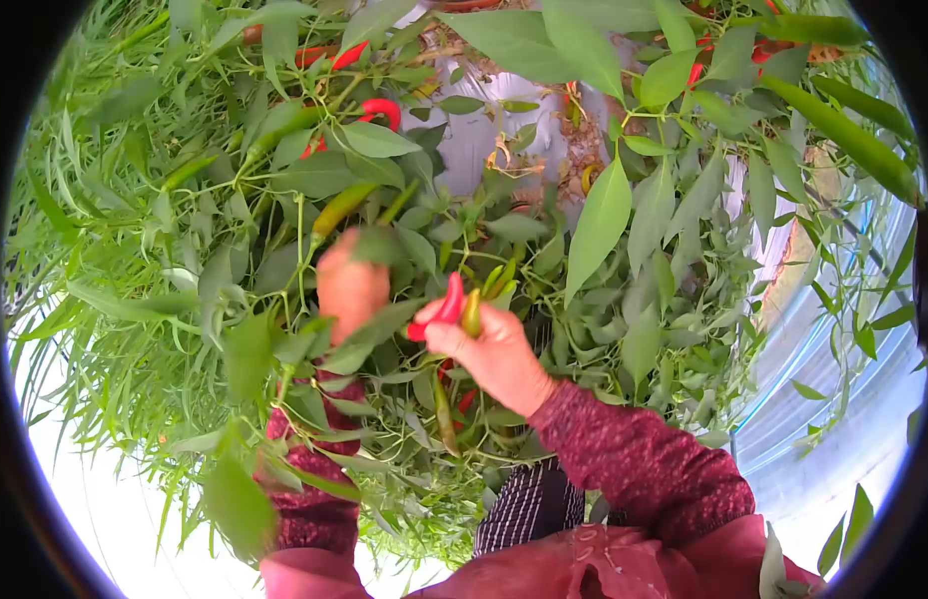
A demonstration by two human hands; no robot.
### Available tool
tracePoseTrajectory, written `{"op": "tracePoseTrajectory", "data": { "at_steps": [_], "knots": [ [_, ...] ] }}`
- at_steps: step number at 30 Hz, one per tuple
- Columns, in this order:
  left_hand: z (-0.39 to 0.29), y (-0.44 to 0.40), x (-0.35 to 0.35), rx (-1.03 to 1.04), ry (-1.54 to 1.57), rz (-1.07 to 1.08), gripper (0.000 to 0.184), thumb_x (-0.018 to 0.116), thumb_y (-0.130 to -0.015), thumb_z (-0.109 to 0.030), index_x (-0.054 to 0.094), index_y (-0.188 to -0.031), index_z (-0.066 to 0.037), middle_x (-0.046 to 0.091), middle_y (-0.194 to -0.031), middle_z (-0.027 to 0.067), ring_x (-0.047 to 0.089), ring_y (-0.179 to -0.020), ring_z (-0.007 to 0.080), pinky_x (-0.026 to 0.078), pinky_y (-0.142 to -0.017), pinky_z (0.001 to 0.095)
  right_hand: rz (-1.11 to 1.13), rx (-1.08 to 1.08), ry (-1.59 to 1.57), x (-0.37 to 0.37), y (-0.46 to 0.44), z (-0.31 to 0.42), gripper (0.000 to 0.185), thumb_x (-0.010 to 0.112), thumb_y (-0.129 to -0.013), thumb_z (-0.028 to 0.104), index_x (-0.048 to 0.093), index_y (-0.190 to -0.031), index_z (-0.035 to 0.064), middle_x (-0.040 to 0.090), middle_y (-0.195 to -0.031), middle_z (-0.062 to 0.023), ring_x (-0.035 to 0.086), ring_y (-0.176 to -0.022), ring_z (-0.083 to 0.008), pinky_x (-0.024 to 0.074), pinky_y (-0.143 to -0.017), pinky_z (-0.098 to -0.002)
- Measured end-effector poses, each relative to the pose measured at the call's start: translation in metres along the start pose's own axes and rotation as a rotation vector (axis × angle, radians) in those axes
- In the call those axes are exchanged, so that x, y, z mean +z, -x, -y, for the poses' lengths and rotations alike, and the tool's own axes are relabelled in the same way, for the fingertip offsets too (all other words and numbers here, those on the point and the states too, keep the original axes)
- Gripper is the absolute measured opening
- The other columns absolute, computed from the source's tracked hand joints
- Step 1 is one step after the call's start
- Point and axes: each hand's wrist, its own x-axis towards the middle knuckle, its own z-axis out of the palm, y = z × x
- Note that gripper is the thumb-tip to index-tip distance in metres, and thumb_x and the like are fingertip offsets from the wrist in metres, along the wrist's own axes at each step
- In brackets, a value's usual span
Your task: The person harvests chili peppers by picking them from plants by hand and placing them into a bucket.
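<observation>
My right hand [489, 349] is closed around a red chili pepper [449, 304] near the middle of the view, its thumb pressed against the pepper. A yellow-green pepper [471, 312] shows right beside the fingers. My left hand [352, 285] is blurred by motion among the leaves to the left, and a leaf partly covers it; its fingers cannot be made out. Just above it hangs a green-yellow pepper [342, 208]. Below my right hand, a long greenish pepper [444, 414] hangs in the foliage.
Dense pepper plants surround both hands. A curled red pepper [381, 113] hangs at the upper left, and a long green pepper [848, 140] at the upper right. Pale ground sheeting [474, 150] shows between the plants. Clear plastic film [813, 349] lies at the right.
</observation>
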Motion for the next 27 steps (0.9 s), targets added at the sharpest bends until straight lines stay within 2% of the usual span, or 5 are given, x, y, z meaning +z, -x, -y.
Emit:
{"op": "tracePoseTrajectory", "data": {
  "at_steps": [3, 6, 13, 14, 27],
  "knots": [
    [-0.015, -0.050, -0.014, -0.395, 1.031, -0.277, 0.026, 0.050, -0.084, -0.003, 0.055, -0.110, -0.005, 0.061, -0.104, 0.0083, 0.062, -0.082, 0.0245, 0.050, -0.073, 0.0360, -0.029, 0.029, -0.122, -0.006, 0.002, 0.010, 0.022, 0.056, -0.090, 0.012, 0.057, -0.111, 0.0046, 0.062, -0.100, -0.0026, 0.059, -0.086, -0.0102, 0.0479, -0.080, -0.0261],
    [0.013, -0.080, -0.005, -0.631, 1.381, -0.393, 0.025, 0.050, -0.087, -0.006, 0.053, -0.112, -0.005, 0.059, -0.101, 0.0034, 0.058, -0.091, 0.0183, 0.049, -0.077, 0.0355, -0.019, -0.003, -0.092, -0.006, 0.015, 0.023, 0.020, 0.059, -0.089, 0.011, 0.059, -0.108, 0.0044, 0.060, -0.096, 0.0028, 0.053, -0.085, -0.0044, 0.0453, -0.077, -0.0214],
    [0.026, -0.085, 0.026, -0.657, 1.627, -0.635, 0.031, 0.045, -0.094, -0.012, 0.042, -0.123, -0.001, 0.048, -0.125, 0.0130, 0.048, -0.113, 0.0287, 0.043, -0.096, 0.0360, -0.027, -0.074, -0.081, -0.016, 0.029, 0.021, 0.019, 0.059, -0.088, 0.009, 0.059, -0.107, 0.0041, 0.060, -0.098, 0.0034, 0.051, -0.085, -0.0037, 0.0439, -0.076, -0.0209],
    [0.032, -0.088, 0.029, -0.466, 1.716, -0.626, 0.042, 0.061, -0.086, -0.020, 0.044, -0.124, -0.012, 0.050, -0.123, 0.0062, 0.047, -0.112, 0.0185, 0.033, -0.102, 0.0374, -0.033, -0.084, -0.078, -0.017, 0.030, 0.019, 0.020, 0.059, -0.088, 0.008, 0.059, -0.108, 0.0041, 0.060, -0.099, 0.0030, 0.051, -0.086, -0.0040, 0.0438, -0.077, -0.0209],
    [0.040, -0.091, 0.024, -0.435, 1.538, -0.856, 0.034, 0.060, -0.086, -0.017, 0.050, -0.116, -0.004, 0.059, -0.107, 0.0094, 0.058, -0.093, 0.0213, 0.049, -0.080, 0.0333, -0.053, -0.012, -0.044, -0.027, 0.039, 0.003, 0.021, 0.059, -0.088, 0.008, 0.059, -0.109, 0.0035, 0.061, -0.101, 0.0017, 0.053, -0.094, -0.0056, 0.0430, -0.086, -0.0236]
  ]
}}
